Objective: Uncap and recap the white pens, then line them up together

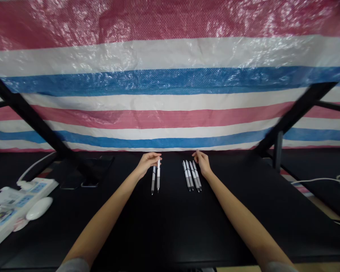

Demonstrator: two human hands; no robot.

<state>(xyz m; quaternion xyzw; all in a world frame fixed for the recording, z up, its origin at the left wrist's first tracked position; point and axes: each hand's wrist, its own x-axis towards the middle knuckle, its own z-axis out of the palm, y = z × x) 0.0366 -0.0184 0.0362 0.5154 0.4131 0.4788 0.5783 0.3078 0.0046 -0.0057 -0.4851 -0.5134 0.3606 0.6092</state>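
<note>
My left hand point(147, 163) is closed, its fingertips pinching the upper end of a white pen with a grey grip point(158, 175). That pen points toward me, its tip close to the black tabletop. Just left of it lies a matching pen point(153, 181), its upper end partly behind my fingers. My right hand point(203, 162) has its fingers curled at the top right of a row of several similar pens point(191, 175). These lie side by side, slightly slanted, tips toward me. Whatever the right fingertips may hold is hidden.
On the left of the black table point(164, 230) are a white power strip point(34, 192) and a white mouse point(39, 208). Dark phone-like slabs point(89, 183) lie behind them. Black slanted bars point(36, 121) flank both sides; a striped sheet point(170, 83) hangs behind.
</note>
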